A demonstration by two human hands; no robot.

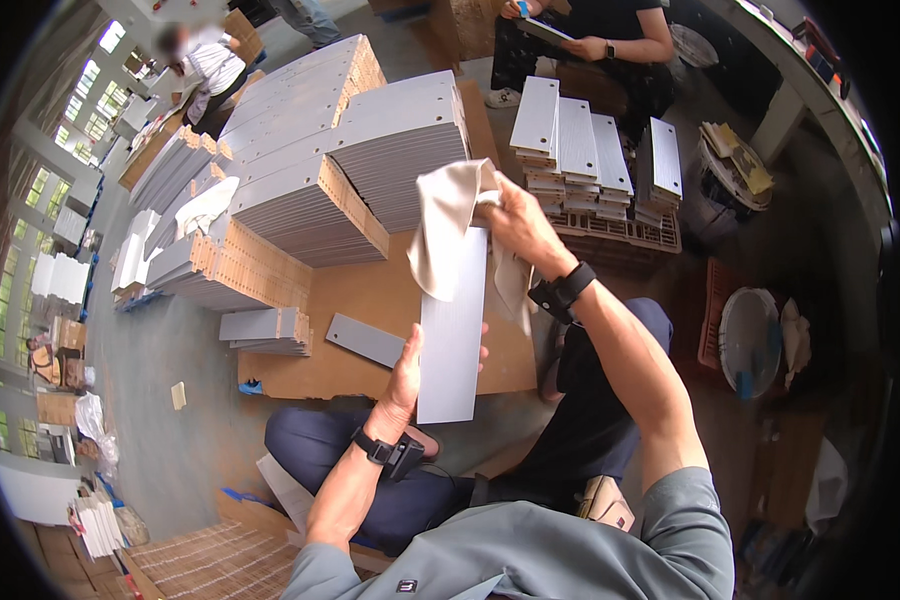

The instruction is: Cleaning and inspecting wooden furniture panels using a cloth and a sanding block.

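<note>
A long pale grey panel [452,345] is upright in front of me, and my left hand [407,375] grips its edges near the lower half, thumb on one side and fingertips showing on the other. At the panel's far end my right hand [518,225] is closed on a cream cloth [445,205], which drapes over the panel's top. The cloth hides that end of the panel. On the cardboard sheet [370,290] beyond my left hand lies another grey panel [365,340] with a small hole near one end.
Large stacks of grey panels [300,140] rise ahead and to the left, with a white cloth [207,205] on one. Smaller piles [575,150] sit on a plastic crate at the right. A bucket [750,335] stands far right. Two people work further off, one facing me.
</note>
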